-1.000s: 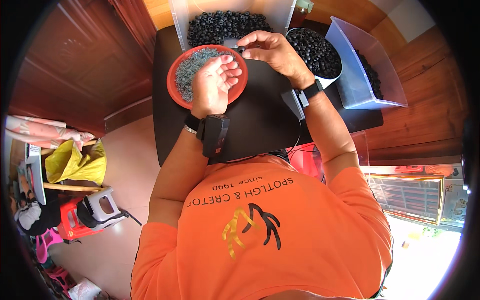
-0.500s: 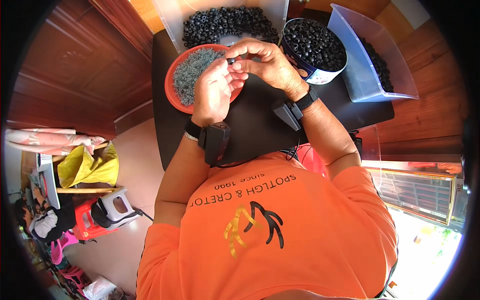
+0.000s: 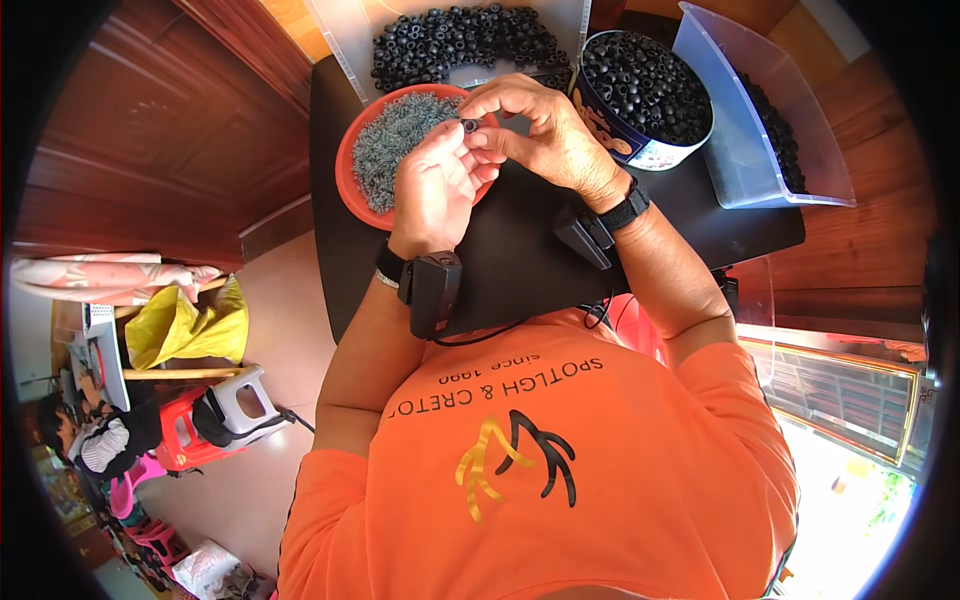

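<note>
A small round black part (image 3: pixel 469 126) with a hollow, ring-like end sits at the fingertips where my hands meet, over the right side of an orange-red bowl (image 3: pixel 350 185). My left hand (image 3: pixel 437 190), palm up with its fingers curled, grips the part by thumb and forefinger. From the right, my right hand (image 3: pixel 555 135) reaches in with its forefinger arched, and its thumb and forefinger close on the same part. Many small clear bluish-grey pieces (image 3: pixel 395 145) fill the bowl. Any finer piece between the fingertips is too small to make out.
Behind the bowl stands a clear plastic bin (image 3: pixel 345 45) of black parts. To the right are a round tub (image 3: pixel 672 158) heaped with similar parts and a tilted translucent bin (image 3: pixel 745 165). All rest on a dark table (image 3: pixel 510 270). Stools (image 3: pixel 235 405) and a person (image 3: pixel 95 435) are at left.
The view has shifted slightly, so everything sits a little further right. My hands stay together at the black part, whose hollow end now shows more.
</note>
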### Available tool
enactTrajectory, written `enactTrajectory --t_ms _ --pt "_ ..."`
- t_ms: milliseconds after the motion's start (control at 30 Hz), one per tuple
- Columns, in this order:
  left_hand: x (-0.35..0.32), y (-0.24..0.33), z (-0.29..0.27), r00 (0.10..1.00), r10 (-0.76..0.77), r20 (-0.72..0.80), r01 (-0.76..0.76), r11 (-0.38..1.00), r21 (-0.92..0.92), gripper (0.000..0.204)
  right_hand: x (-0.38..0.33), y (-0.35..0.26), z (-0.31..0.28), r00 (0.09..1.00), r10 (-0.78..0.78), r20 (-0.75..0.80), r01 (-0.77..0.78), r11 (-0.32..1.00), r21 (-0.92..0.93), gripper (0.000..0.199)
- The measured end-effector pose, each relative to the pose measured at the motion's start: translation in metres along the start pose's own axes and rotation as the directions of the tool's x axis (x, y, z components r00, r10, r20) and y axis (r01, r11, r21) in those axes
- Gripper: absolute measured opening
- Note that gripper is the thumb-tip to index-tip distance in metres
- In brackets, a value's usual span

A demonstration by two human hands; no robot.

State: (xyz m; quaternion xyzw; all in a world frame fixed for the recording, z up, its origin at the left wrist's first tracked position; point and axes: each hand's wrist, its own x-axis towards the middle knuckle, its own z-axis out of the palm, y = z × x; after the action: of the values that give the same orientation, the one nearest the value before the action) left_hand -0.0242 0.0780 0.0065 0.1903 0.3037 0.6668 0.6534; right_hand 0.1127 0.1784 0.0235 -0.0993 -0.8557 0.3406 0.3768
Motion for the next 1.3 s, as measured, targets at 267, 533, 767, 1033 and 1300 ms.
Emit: enactTrajectory --t_ms 267,533,767,1033,1300 --pt "0.000 0.002 0.000 1.000 -0.005 -0.001 0.005 1.000 0.016 0.024 -0.001 0.003 0.002 0.997 0.070 0.042 -0.076 0.981 0.176 0.021" --pt "0.002 0.001 -0.008 0.999 0.037 0.010 -0.037 0.999 -0.028 0.022 0.001 -0.007 0.002 0.986 0.150 0.068 -0.160 0.971 0.177 0.025" --pt "0.001 0.002 -0.004 1.000 -0.004 0.013 0.003 1.000 0.004 0.025 -0.002 0.002 0.006 0.998 0.064 0.024 -0.067 0.987 0.143 0.020" --pt "0.000 0.004 -0.004 1.000 0.003 -0.031 -0.004 0.999 -0.043 0.028 -0.001 -0.003 0.003 0.995 0.095 -0.006 -0.094 0.990 0.102 0.024" --pt "0.001 0.002 -0.007 1.000 0.013 -0.013 -0.014 0.998 -0.057 0.027 -0.001 -0.002 0.007 0.998 0.057 -0.013 -0.056 0.998 0.043 0.029"
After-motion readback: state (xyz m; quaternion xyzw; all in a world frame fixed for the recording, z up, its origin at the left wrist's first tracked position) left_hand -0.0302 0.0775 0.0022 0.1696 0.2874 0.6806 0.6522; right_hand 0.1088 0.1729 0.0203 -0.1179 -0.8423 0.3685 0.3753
